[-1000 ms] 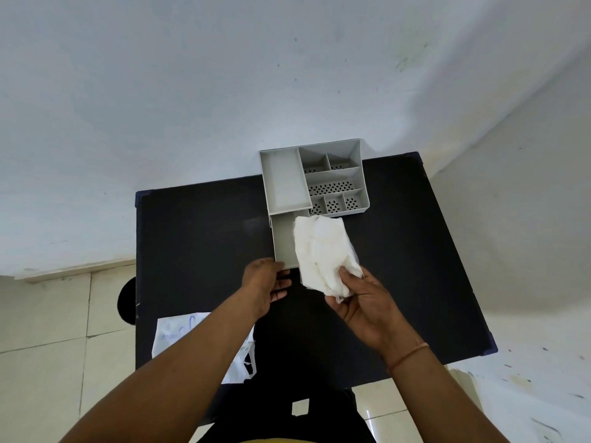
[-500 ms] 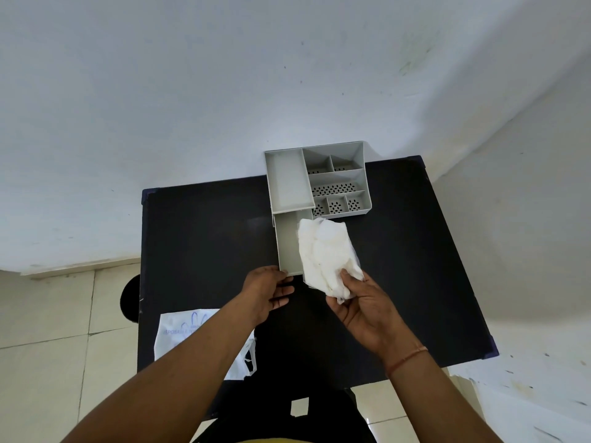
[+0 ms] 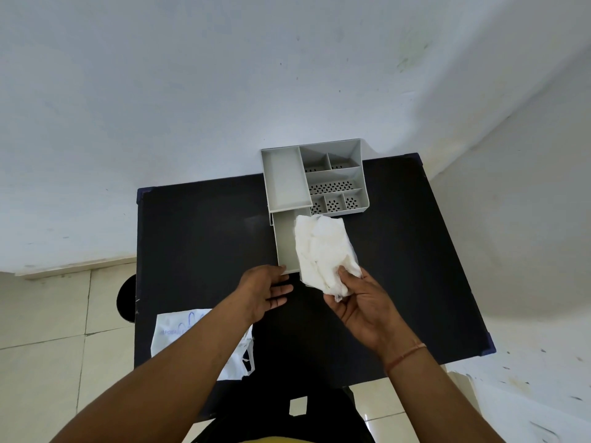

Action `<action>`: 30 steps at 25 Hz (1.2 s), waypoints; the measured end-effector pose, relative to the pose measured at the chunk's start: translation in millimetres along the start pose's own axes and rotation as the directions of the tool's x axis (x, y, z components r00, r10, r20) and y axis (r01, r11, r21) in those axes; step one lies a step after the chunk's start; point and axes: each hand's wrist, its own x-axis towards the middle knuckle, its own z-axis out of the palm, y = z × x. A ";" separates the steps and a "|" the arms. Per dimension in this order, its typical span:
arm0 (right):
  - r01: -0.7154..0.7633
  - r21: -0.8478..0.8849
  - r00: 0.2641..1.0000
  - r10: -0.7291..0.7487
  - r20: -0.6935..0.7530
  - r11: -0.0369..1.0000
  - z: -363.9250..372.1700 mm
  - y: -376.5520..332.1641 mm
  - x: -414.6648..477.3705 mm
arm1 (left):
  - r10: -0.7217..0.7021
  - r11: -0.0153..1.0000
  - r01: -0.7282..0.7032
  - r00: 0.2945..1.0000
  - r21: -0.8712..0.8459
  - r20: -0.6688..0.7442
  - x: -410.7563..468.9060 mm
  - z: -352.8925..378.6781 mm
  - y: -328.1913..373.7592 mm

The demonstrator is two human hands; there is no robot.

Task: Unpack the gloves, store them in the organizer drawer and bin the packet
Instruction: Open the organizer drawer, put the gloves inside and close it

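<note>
A grey plastic organizer (image 3: 332, 174) with several compartments stands at the far edge of a black table (image 3: 198, 244). Its drawer (image 3: 286, 241) is pulled out toward me. My right hand (image 3: 361, 302) grips a bundle of white gloves (image 3: 321, 251), held over the drawer's right side. My left hand (image 3: 265, 290) has its fingers spread, and its fingertips touch the drawer's front edge. The torn white packet (image 3: 172, 334) lies at the table's near left edge, partly hidden by my left forearm.
A white wall rises behind the table and another on the right. The floor to the left is tiled. A dark round object (image 3: 126, 298) sits just past the table's left edge.
My right hand has brought the gloves slightly lower over the drawer. My left hand stays at the drawer's front edge. The camera has shifted a little.
</note>
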 end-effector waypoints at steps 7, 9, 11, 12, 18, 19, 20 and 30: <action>-0.010 0.007 1.000 0.010 0.027 1.000 11.5 -8.4 8.9 | 0.213 0.949 -0.176 0.969 0.262 -0.122 -31.0 -3.7 4.3; -0.012 -0.006 1.000 0.013 0.025 1.000 14.1 -10.2 13.9 | 0.218 0.960 -0.216 0.976 0.176 0.010 -43.9 -2.2 12.3; -0.010 -0.021 1.000 0.011 0.026 1.000 15.7 -11.0 19.7 | 0.181 0.983 -0.181 0.956 -0.021 0.230 -54.6 -0.7 22.3; -0.008 -0.038 1.000 0.009 0.026 0.999 16.2 -11.4 22.6 | 0.184 0.983 -0.172 0.933 -0.068 0.310 -57.6 1.4 26.7; 0.041 -0.277 0.999 -0.039 0.011 0.960 16.3 -12.1 37.2 | 0.266 0.942 -0.294 0.949 0.165 0.172 -45.4 21.0 33.9; 0.045 -0.317 0.999 -0.044 0.010 0.947 16.6 -10.7 39.4 | 0.258 0.940 -0.283 0.955 0.193 0.144 -42.3 22.0 33.3; 0.043 -0.342 0.999 -0.043 0.006 0.939 17.5 -9.0 40.5 | 0.248 0.941 -0.269 0.961 0.205 0.123 -39.7 22.4 32.1; -0.050 -0.777 0.986 -0.092 -0.137 0.628 27.9 -8.3 68.3 | 0.313 0.842 -0.251 0.948 0.477 -0.052 -11.8 11.6 29.5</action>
